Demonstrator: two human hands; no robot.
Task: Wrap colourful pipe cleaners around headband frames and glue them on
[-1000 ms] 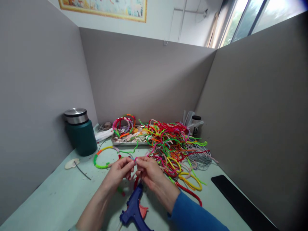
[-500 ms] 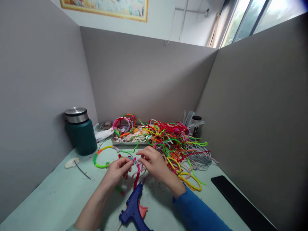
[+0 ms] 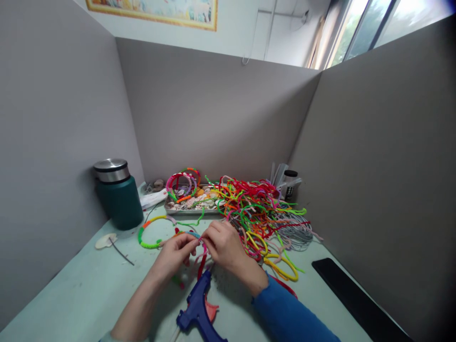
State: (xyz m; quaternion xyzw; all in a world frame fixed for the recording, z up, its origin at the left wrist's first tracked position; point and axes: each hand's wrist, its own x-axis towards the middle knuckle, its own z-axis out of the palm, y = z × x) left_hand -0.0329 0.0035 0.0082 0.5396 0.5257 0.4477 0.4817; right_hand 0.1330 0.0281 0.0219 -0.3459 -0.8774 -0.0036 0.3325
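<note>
Fingertips of my left hand [image 3: 175, 251] and my right hand [image 3: 225, 244] meet over the middle of the table. Both are pinched on a pink pipe cleaner [image 3: 204, 248], whose end is partly hidden by the fingers. Just behind them shows a blue fuzzy piece [image 3: 192, 233]; I cannot tell whether it joins the pink one. Left of my left hand curves a band wrapped in green, orange and yellow pipe cleaner [image 3: 149, 246]. Below my hands lies a blue hot glue gun [image 3: 197, 304] with a red trigger, its nozzle pointing away from me.
A metal tray [image 3: 194, 212] of buttons with colourful rings stands at the back. Beside it spreads a heap of pipe cleaners [image 3: 254, 204] and grey wire [image 3: 297, 232]. A green bottle [image 3: 123, 202] stands left; a black strip [image 3: 356, 299] lies right. Grey partitions [image 3: 213, 114] surround the table.
My right hand has closed from spread fingers into a pinch and come up against my left fingertips at the pink pipe cleaner. My left hand has barely moved.
</note>
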